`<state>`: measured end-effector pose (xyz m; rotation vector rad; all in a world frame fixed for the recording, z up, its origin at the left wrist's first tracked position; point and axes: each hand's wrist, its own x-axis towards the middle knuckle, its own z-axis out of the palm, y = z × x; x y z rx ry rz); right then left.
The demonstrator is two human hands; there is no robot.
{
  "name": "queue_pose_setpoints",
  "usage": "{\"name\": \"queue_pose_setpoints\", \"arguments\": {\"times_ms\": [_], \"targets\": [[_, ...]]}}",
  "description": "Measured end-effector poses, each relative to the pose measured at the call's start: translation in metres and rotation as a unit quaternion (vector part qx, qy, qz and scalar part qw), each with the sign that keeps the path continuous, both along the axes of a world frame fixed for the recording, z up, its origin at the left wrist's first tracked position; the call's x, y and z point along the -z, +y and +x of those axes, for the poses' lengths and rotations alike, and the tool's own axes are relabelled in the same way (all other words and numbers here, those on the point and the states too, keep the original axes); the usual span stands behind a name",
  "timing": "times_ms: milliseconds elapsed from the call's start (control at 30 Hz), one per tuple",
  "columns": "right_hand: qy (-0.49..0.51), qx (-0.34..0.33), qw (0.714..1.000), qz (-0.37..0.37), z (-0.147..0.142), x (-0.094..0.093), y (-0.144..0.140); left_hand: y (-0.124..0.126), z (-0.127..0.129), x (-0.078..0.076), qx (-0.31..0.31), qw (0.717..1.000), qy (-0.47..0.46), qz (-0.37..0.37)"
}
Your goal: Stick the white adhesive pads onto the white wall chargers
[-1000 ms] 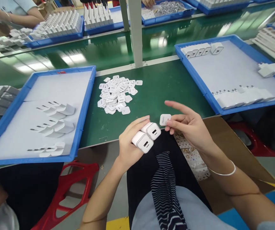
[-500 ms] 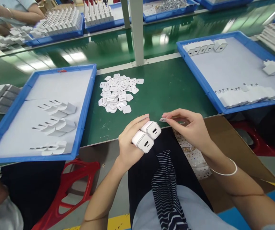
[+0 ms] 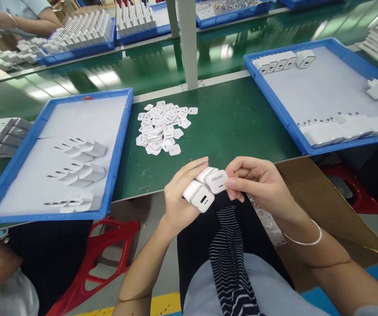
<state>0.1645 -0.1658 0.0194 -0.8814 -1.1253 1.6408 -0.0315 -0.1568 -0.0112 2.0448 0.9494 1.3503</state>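
Side by side, two white charger plugs (image 3: 194, 193) are wrapped in my left hand (image 3: 177, 199), their port ends turned toward me. The lower one shows a dark USB slot and a smaller slot. Between thumb and fingers my right hand (image 3: 258, 182) pinches a white cover plate (image 3: 217, 181) with grey lettering and one small slot. That plate lies over the end of the upper charger; whether it is seated there I cannot tell. A pile of similar white cover plates (image 3: 161, 127) lies on the green table (image 3: 222, 118) beyond my hands.
A blue tray (image 3: 128, 114) at left holds several white chargers with pins. Another blue tray (image 3: 274, 109) at right holds chargers in two rows. A white post (image 3: 189, 48) rises behind the pile. A co-worker's arm (image 3: 41, 22) shows at the far left, a red stool (image 3: 123, 245) below.
My right hand has moved left and brought the cover plate from beside the chargers onto the upper charger's end. My left hand still grips both chargers, almost unmoved.
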Motion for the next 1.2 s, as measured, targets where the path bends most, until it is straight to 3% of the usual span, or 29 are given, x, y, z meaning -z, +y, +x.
{"name": "queue_pose_setpoints", "arguments": {"times_ms": [733, 1200], "targets": [[-0.045, -0.043, 0.998, -0.002, 0.009, -0.010, 0.006, -0.002, 0.000, -0.004, 0.018, 1.000, 0.003, -0.005], [-0.047, -0.053, 0.998, -0.005, 0.011, -0.005, 0.007, -0.003, 0.001, -0.003, 0.019, 1.000, 0.009, -0.008]]}}
